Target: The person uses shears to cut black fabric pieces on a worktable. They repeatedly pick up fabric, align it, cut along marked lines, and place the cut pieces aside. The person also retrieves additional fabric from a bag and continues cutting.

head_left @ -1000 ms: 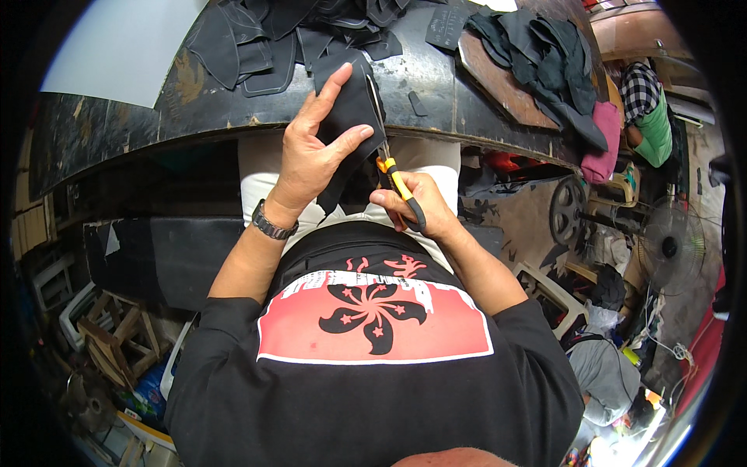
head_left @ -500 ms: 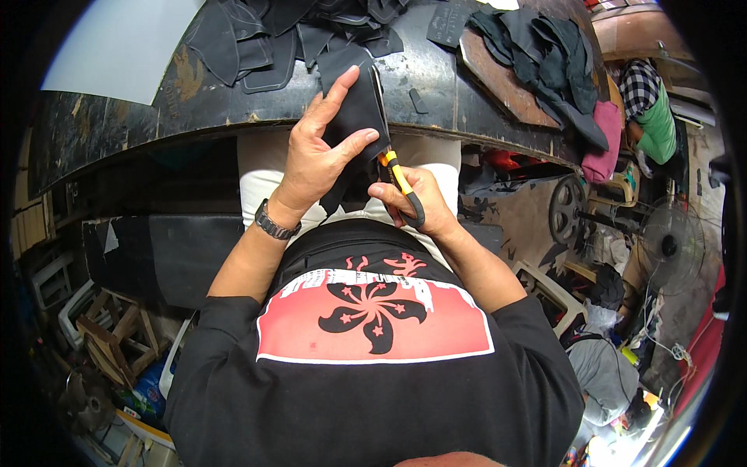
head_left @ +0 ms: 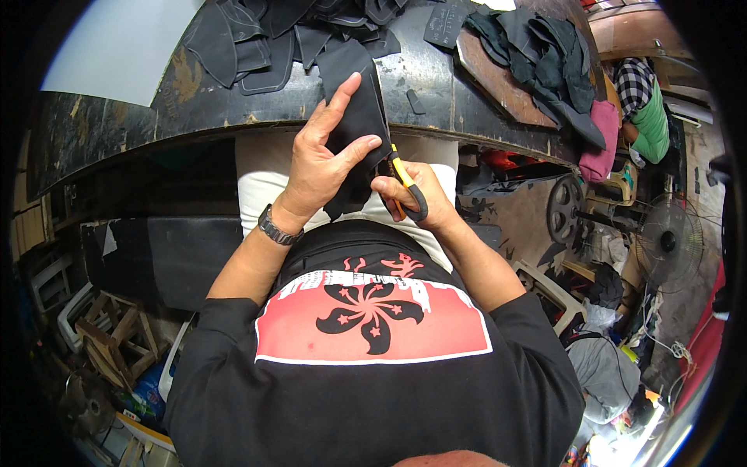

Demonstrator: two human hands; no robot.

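My left hand (head_left: 320, 159) grips a black piece of leather-like material (head_left: 350, 86), its thumb and index finger stretched along the top face. The far end of the piece reaches over the table edge, and a dark ragged part hangs below over my lap. In my right hand (head_left: 426, 194) are scissors (head_left: 403, 173) with yellow-and-black handles. Their blades point away from me along the right edge of the piece, close against it. How far the blades are apart is hard to see.
Several black cut pieces with pale outlines (head_left: 268, 58) lie on the dark worn table (head_left: 117, 128). A white sheet (head_left: 117, 47) covers its left. To the right are a brown board (head_left: 498, 78), dark cloth scraps (head_left: 552, 70) and a small black scrap (head_left: 416, 101). A fan (head_left: 668, 241) and another person (head_left: 650, 117) are beyond.
The black piece has turned slightly under my left hand, and more of its dark lower part shows over my lap. My right hand and the scissors have shifted a little.
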